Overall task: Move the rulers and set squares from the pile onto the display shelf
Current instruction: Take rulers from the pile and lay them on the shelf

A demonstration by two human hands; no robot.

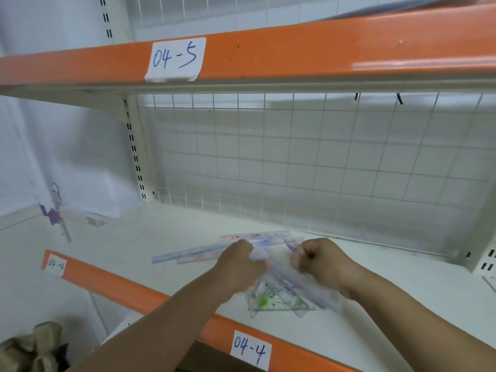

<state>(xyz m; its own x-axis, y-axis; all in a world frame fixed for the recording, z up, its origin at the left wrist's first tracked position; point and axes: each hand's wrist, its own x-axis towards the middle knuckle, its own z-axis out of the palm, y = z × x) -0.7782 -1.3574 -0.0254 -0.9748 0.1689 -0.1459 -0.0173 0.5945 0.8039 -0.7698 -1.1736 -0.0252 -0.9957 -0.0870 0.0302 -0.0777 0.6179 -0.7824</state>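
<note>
Both my hands are over the white display shelf (166,237) labelled 04-4. My left hand (239,259) and my right hand (319,256) each grip one end of a bundle of clear plastic rulers and set squares (281,294), which hangs between and below them, just above the shelf. The bundle shows blue marks and a green spot; it is blurred. Several flat rulers (204,251), pink and blue, lie on the shelf behind my left hand, stretching left and toward the back.
A wire grid panel (295,162) closes the back of the shelf. An orange beam (268,52) labelled 04-5 runs overhead. An orange front edge (128,288) borders the shelf. A purple object (55,210) stands at far left, a beige bundle (29,347) at bottom left.
</note>
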